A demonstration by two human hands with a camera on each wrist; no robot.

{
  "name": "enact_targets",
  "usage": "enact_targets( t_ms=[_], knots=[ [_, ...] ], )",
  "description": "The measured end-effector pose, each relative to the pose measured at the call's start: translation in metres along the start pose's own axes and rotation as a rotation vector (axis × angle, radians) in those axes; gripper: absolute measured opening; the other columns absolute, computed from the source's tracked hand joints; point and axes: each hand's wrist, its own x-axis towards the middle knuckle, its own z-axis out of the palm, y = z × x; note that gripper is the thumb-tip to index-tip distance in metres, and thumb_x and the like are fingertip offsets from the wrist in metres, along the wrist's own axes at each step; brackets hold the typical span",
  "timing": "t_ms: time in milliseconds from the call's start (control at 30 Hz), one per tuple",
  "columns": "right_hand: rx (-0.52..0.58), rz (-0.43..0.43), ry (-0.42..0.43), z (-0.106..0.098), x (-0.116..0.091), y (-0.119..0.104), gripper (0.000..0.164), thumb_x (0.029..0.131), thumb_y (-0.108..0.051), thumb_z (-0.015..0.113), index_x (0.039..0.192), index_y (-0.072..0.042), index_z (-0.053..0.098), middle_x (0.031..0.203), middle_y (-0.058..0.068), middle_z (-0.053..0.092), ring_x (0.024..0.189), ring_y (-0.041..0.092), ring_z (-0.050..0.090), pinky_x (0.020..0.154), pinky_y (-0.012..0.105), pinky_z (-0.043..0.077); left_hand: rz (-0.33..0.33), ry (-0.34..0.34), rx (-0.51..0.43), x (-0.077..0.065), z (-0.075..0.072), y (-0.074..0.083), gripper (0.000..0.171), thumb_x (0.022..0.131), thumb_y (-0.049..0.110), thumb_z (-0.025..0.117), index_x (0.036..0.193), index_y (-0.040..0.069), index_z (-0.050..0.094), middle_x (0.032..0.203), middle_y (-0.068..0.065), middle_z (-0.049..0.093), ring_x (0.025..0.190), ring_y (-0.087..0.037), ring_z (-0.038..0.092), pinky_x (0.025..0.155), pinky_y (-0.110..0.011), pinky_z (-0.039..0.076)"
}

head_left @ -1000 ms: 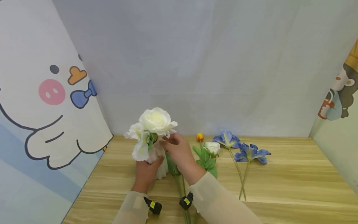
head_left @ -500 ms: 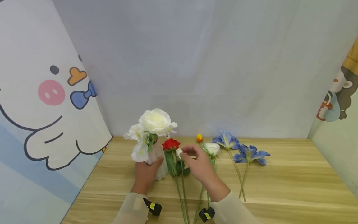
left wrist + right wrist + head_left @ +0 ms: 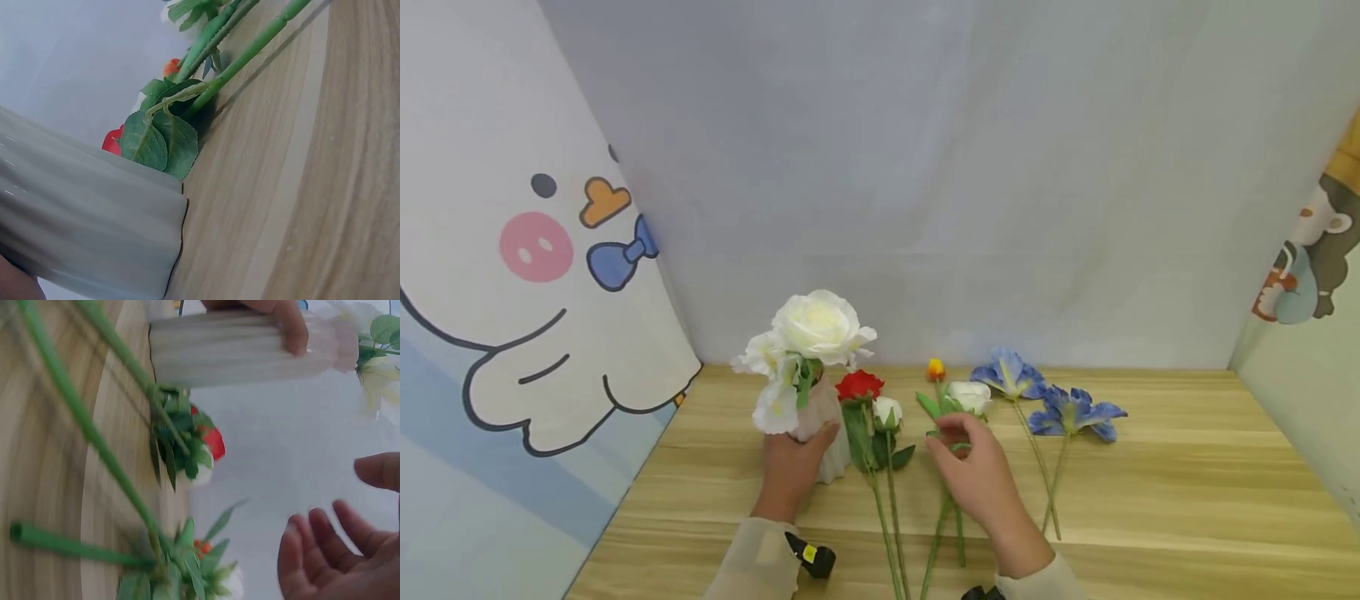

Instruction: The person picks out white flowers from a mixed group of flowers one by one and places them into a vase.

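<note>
My left hand (image 3: pixel 792 467) grips the ribbed white vase (image 3: pixel 831 442) at the left of the table. Large white flowers (image 3: pixel 820 327) stand in its mouth. In the right wrist view, the vase (image 3: pixel 219 353) is upright on the wood, the left fingers round its upper part. My right hand (image 3: pixel 983 475) hovers over the leaves and stems of a white rose (image 3: pixel 968 397) and a small orange-yellow flower (image 3: pixel 936 370). Its fingers (image 3: pixel 325 550) are loosely bent and spread apart from the thumb, with nothing between them. The hand partly hides those leaves in the head view.
A red rose (image 3: pixel 859 385) and a smaller white rose (image 3: pixel 887 412) lie just right of the vase, stems toward the front edge. Two blue flowers (image 3: pixel 1009 375) with crossed stems lie farther right. A grey backdrop (image 3: pixel 970 208) closes off the table's back.
My right hand has moved from the flowers at the vase's mouth rightward and down, past the red rose, to the white rose's leaves. The left hand still holds the vase in place.
</note>
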Motion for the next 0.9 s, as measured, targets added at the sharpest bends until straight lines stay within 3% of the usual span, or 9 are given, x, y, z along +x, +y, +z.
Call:
enact_targets(
  t_ms=[167,333,567,633,767,900],
  knots=[
    [-0.288,0.049,0.044,-0.01,-0.005,0.003,0.037,0.088,-0.037,0.065,0.117,-0.016,0.055,0.094,-0.003,0.058,0.082,0.013,0.055,0.069,0.034,0.047,0.013,-0.007,-0.003,-0.001,0.002,0.001,0.066,0.074,0.039,0.08,0.126,0.022,0.045,0.114,-0.002,0.054,0.101,-0.019,0.054,0.086,-0.041,0.043],
    [-0.462,0.092,-0.052,-0.011,-0.009,0.005,0.033,0.087,-0.038,0.066,0.104,-0.011,0.059,0.073,-0.004,0.055,0.059,0.012,0.051,0.051,0.03,0.042,-0.001,-0.018,-0.019,-0.001,0.001,0.001,0.068,0.072,0.043,0.079,0.127,0.022,0.044,0.115,-0.002,0.054,0.102,-0.02,0.054,0.087,-0.041,0.043],
    [-0.516,0.084,-0.108,-0.009,-0.009,0.007,0.025,0.087,-0.034,0.066,0.09,-0.01,0.059,0.066,-0.004,0.055,0.052,0.013,0.049,0.046,0.03,0.04,-0.017,-0.001,-0.011,0.0,-0.001,0.001,0.07,0.071,0.046,0.079,0.127,0.021,0.044,0.115,-0.002,0.054,0.102,-0.02,0.054,0.087,-0.041,0.043],
    [-0.524,0.081,-0.124,-0.009,-0.008,0.009,0.024,0.087,-0.033,0.065,0.078,-0.012,0.058,0.06,-0.005,0.05,0.049,0.012,0.044,0.045,0.029,0.037,-0.011,-0.006,-0.016,0.001,-0.001,0.001,0.07,0.072,0.044,0.079,0.128,0.021,0.044,0.116,-0.002,0.054,0.103,-0.019,0.054,0.088,-0.041,0.043],
    [-0.554,0.068,-0.162,-0.006,-0.007,0.016,0.038,0.088,-0.032,0.065,0.058,-0.016,0.047,0.049,-0.006,0.035,0.043,0.01,0.034,0.043,0.027,0.031,-0.035,-0.025,-0.014,0.0,-0.002,0.003,0.068,0.073,0.043,0.079,0.127,0.02,0.044,0.115,-0.003,0.054,0.103,-0.02,0.054,0.088,-0.04,0.042],
    [-0.559,0.088,-0.169,-0.003,-0.008,0.023,0.043,0.089,-0.033,0.063,0.055,-0.018,0.042,0.047,-0.006,0.031,0.042,0.011,0.031,0.042,0.027,0.029,-0.061,-0.042,-0.003,-0.004,-0.003,0.014,0.066,0.075,0.038,0.079,0.127,0.017,0.044,0.116,-0.005,0.054,0.103,-0.02,0.054,0.088,-0.039,0.043]
  ],
)
